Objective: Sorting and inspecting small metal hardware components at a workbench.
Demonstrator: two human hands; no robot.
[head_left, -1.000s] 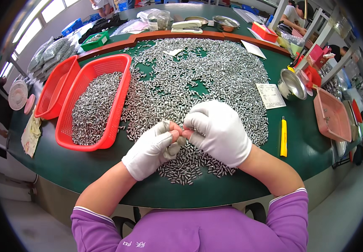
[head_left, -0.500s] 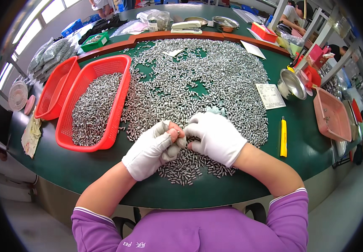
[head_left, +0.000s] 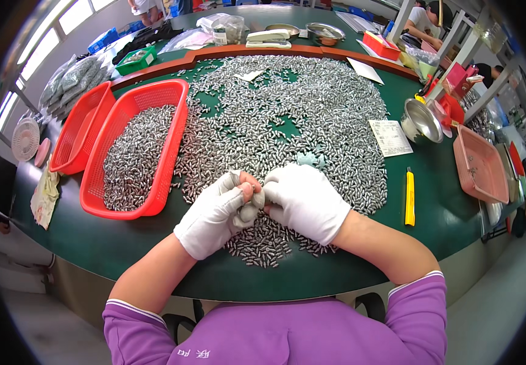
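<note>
- left hand point(head_left: 211, 216), white glove with thumb and finger bare at the tips, those tips pinched together; too small to tell if a part sits between
- right hand point(head_left: 308, 204), white glove, fingers curled in just beside left fingertips; grip hidden behind the glove, can't tell what it's on
- small metal parts point(head_left: 342, 115), silver, spread in a wide pile on green table point(head_left: 311, 278), under and beyond both hands, some nearer the person
- more of the same parts in red basket point(head_left: 116, 213), left of the pile; second red basket point(head_left: 76, 137) beside it, farther left
- yellow cutter point(head_left: 409, 201) right of the pile, printed slip point(head_left: 391, 139) above it
- steel bowl point(head_left: 420, 120) and pink tray point(head_left: 482, 173) farther right
</note>
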